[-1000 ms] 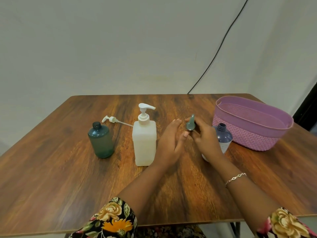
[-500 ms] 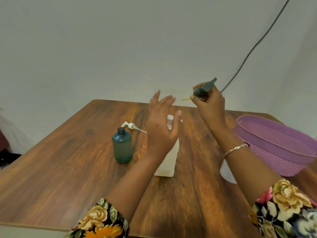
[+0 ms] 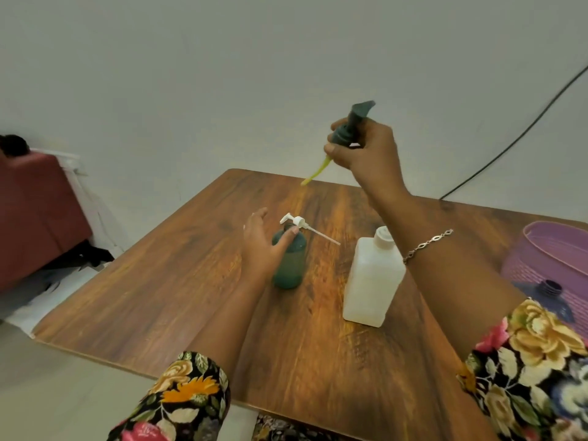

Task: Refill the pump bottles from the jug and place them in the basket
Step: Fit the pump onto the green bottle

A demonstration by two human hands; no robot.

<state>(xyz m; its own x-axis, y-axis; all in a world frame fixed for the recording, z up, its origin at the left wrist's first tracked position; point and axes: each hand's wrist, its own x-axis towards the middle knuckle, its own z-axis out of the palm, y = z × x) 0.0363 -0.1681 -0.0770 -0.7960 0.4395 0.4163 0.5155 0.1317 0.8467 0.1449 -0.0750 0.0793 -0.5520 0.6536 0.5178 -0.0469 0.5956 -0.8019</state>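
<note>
One dark pump head (image 3: 350,128) is pinched aloft in my right hand (image 3: 366,157), while my left hand (image 3: 264,246) fingers spread loosely beside the teal bottle (image 3: 290,265).

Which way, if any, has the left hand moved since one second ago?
Yes, leftward: the left hand was right of the white jug and is now left of it, by the green bottle.

You have two round plastic bottles (image 3: 288,262) (image 3: 552,297), one white square plastic jug (image 3: 372,281), two loose pump heads (image 3: 297,221) (image 3: 350,128), one lilac woven basket (image 3: 547,249)
</note>
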